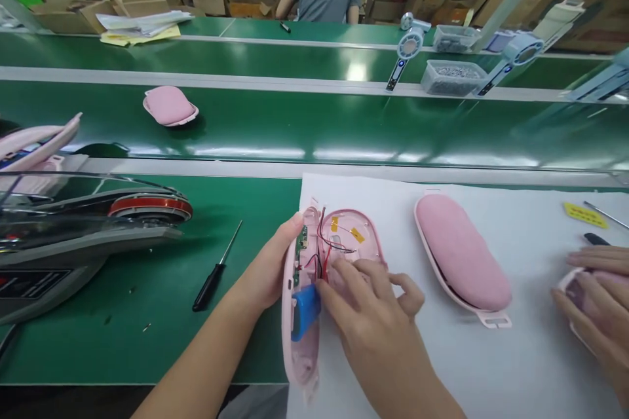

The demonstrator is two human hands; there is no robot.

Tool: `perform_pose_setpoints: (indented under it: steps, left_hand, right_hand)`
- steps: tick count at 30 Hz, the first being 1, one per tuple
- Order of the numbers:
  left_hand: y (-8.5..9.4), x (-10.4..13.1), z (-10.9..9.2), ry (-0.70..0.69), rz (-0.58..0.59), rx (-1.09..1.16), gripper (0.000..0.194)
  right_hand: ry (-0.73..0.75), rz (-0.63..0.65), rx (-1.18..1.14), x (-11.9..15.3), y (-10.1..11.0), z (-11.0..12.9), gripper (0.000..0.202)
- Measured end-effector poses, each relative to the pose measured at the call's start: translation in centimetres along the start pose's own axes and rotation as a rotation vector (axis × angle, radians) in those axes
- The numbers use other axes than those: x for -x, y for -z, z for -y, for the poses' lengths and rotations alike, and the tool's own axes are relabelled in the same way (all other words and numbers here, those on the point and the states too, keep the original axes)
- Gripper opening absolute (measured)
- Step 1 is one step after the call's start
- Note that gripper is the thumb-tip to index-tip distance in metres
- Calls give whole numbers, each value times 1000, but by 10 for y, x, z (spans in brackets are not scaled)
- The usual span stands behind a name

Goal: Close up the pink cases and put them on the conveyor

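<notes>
My left hand (275,262) grips the upper left edge of an open pink shell half (307,363), which stands tilted on its side. Inside that half are a green circuit board (303,239) and a blue battery (305,313). Beside it lies the other pink half (363,226), with two yellow tape pieces and thin red and black wires running across. My right hand (368,304) is over this second half, thumb and index fingertips close together by the red wires; what they hold, if anything, is too small to make out.
A closed pink case (462,252) lies right on white paper (393,366). A co-worker's hands (599,301) hold another at the far right. Left are a screwdriver (210,287) and a grey machine with a red-rimmed wheel (150,207). One pink case (170,105) sits on the green belt (275,121).
</notes>
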State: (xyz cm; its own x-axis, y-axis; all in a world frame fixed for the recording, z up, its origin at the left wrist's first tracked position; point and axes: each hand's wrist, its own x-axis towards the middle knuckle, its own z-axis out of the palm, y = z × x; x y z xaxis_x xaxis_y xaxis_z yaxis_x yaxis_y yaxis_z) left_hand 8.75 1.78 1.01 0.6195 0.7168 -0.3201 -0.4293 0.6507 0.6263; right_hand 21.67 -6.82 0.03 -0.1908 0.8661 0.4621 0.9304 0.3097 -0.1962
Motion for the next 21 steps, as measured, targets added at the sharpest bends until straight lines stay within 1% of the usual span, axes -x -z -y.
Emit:
perform_pose_setpoints:
  steps: [2, 5, 6, 8, 10, 11, 12, 14, 15, 16, 18, 20, 21]
  left_hand:
    - [3, 0, 1, 15, 17, -16, 54]
    - [8, 1, 2, -40, -14, -80, 53]
    - [10, 2, 2, -67, -26, -107, 53]
    - [13, 2, 2, -105, -30, -154, 56]
    - [16, 4, 2, -121, -24, -189, 61]
    - [17, 4, 2, -119, -34, -206, 62]
    - [19, 4, 2, -113, -55, -221, 60]
    - [20, 4, 2, -104, -105, -240, 57]
    - [20, 4, 2, -103, -110, -238, 56]
    - [19, 3, 3, -103, -93, -225, 56]
    - [16, 2, 4, -95, 3, -170, 57]
    - [14, 0, 6, -70, 92, -109, 54]
    - [14, -1, 7, -63, 102, -84, 51]
  right_hand:
    - [-39, -17, -105, -4, -2, -1, 33]
    - [-184, -19, -348, -14, 2, -6, 25]
    - [-236, 8, -428, -18, 5, -7, 22]
    - [-342, 119, -578, -25, 13, -9, 19]
    - [-452, 230, -703, -30, 19, -11, 21]
    - [-492, 256, -739, -32, 21, -11, 22]
    - [-523, 257, -756, -33, 22, -11, 22]
    - [-568, 217, -773, -33, 22, -10, 21]
    - [-592, 197, -797, -33, 21, -10, 20]
    - [-622, 192, -839, -33, 20, -9, 17]
    - [-696, 228, -948, -34, 17, -7, 12]
    - [-759, 281, -1011, -38, 15, -7, 13]
    - [-775, 300, -1011, -40, 15, -7, 15]
